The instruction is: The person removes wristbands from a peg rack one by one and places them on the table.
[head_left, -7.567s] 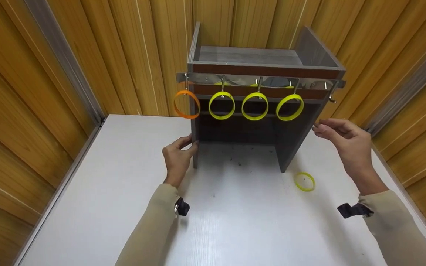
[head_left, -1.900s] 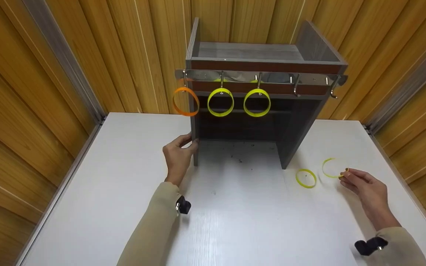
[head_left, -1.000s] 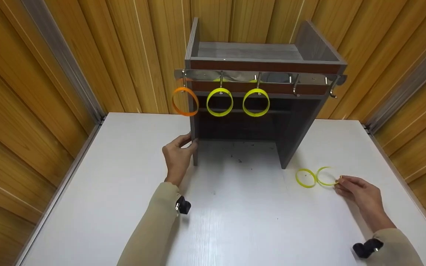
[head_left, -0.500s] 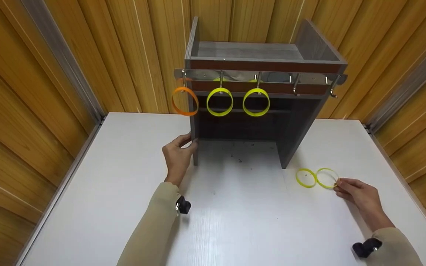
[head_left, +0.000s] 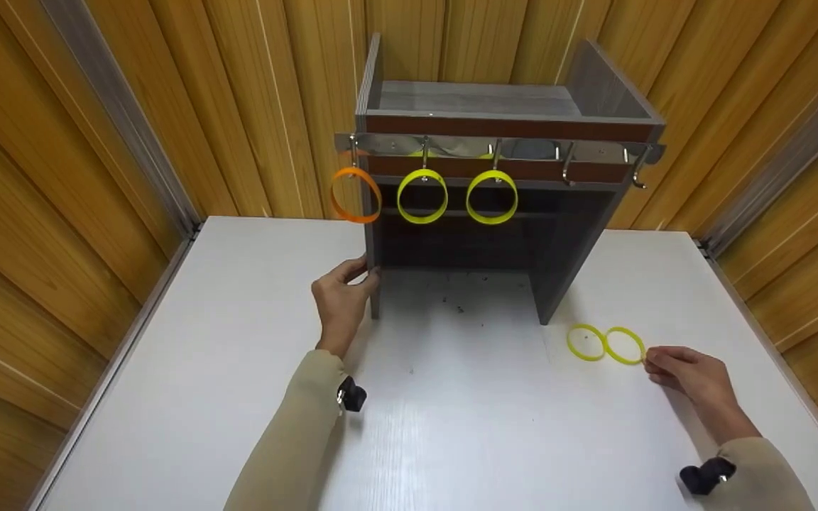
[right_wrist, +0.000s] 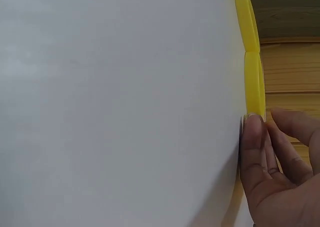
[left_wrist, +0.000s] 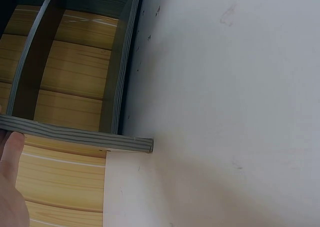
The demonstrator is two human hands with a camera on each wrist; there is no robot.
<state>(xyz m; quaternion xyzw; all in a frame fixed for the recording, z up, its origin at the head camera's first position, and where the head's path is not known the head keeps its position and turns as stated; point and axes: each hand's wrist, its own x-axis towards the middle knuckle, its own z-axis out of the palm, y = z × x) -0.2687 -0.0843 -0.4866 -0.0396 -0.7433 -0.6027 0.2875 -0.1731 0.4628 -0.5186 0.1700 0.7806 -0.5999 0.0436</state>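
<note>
At the right of the head view, just lowered the tilted yellow ring flat on the white table, meeting the neighbouring ring; touching it with the right hand, but can't tell if pinching. Centre-left, gripping the side panel, left hand. Upper right, bared the fourth hook: down to three hanging rings.

Right hand: it is occupying the lower right, the thumb pointing up toward the rings.
Near yellow ring: its lower end is meeting the thumb tip (whether the fingers are pinching it is hard to tell).
Far yellow ring: it is sitting end to end with the near one, touching it.
White tabletop: it is filling most of the view and taking the hand's shadow.
Wood-grain planks: they are showing beyond the rings.
</note>
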